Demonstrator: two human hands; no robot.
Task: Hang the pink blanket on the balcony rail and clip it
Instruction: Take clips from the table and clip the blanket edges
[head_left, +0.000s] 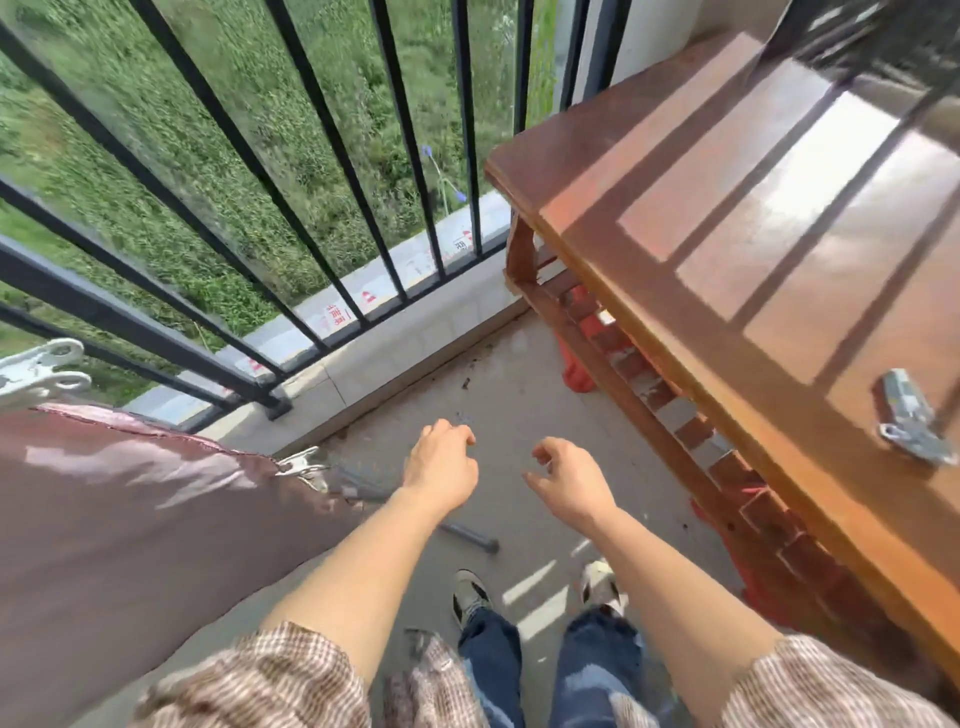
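Note:
The pink blanket (119, 519) hangs over the balcony rail (130, 322) at the left, dusky pink with a stitched top edge. A metal clip (36, 371) sits at its upper left and another metal clip (304, 464) bites its right corner. My left hand (441, 467) hovers just right of that corner, fingers loosely curled, holding nothing. My right hand (569, 480) is beside it over the floor, fingers spread and empty. A third metal clip (909, 418) lies on the wooden table (727, 249) at the right.
Black vertical railing bars (332, 156) run across the back, with grass far below. A grey bolt-like rod (467, 538) lies on the concrete floor near my shoes (470, 595). Red cloth (576, 364) lies under the table's lower shelf.

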